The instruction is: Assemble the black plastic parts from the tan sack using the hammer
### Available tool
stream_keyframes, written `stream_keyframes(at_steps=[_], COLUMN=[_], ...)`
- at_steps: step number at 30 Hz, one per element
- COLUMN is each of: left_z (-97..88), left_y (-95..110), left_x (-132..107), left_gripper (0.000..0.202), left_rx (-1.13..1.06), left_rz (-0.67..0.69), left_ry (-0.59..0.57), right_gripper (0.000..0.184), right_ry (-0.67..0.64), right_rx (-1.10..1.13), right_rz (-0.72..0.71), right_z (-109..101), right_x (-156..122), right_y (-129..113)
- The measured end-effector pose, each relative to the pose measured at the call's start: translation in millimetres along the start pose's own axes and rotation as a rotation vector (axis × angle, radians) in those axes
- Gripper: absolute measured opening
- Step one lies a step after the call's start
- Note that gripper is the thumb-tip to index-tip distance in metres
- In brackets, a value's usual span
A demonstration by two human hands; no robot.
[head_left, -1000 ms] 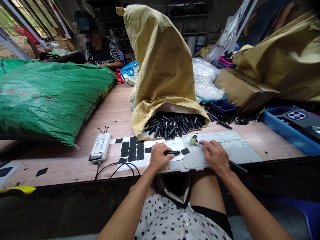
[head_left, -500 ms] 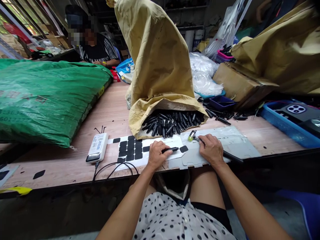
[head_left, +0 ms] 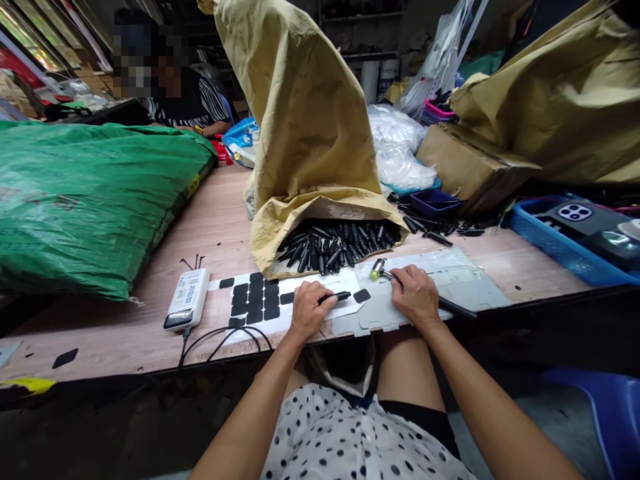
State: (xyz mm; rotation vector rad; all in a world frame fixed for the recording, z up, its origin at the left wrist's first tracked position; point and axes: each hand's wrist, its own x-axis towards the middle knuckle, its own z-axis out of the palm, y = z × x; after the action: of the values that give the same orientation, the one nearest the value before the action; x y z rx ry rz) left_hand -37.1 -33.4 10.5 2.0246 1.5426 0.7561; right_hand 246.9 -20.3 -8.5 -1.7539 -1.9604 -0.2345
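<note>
My left hand (head_left: 309, 308) is closed on a slim black pen-like tube (head_left: 342, 296), which lies level with its tip pointing right. My right hand (head_left: 416, 297) grips the black handle of a small hammer (head_left: 379, 270), whose metal head with a yellowish-green face rests over the grey board (head_left: 470, 280). The handle's end sticks out to the right of the hand. Between the two hands lies a single black rounded square pad (head_left: 361, 296). Left of my left hand, a white sheet (head_left: 287, 325) bears several such black pads (head_left: 256, 297).
A tan sack (head_left: 310, 147) spills many black tubes (head_left: 333, 247) just beyond my hands. At left are a green sack (head_left: 90, 200) and a white power bank (head_left: 187, 299) with a black cable. A blue basket (head_left: 590, 257) stands at right. Another person (head_left: 185, 100) sits across the table.
The whole view has shifted slightly, so things appear a little further left. Both hands keep their grips on the tube and the hammer, with hardly any movement over the table.
</note>
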Motion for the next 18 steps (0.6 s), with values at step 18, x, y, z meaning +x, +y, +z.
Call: stream_keyframes(at_steps=[18], left_z=[35.6], left_y=[39.2], left_x=[-106.0], left_gripper=[0.025], left_rx=[0.195], left_rz=[-0.171], left_ry=[-0.542], right_gripper=[0.020], right_ry=[-0.003], right_rx=[-0.006], right_rz=[0.017], right_z=[0.4], right_x=[0.7], right_y=[-1.2])
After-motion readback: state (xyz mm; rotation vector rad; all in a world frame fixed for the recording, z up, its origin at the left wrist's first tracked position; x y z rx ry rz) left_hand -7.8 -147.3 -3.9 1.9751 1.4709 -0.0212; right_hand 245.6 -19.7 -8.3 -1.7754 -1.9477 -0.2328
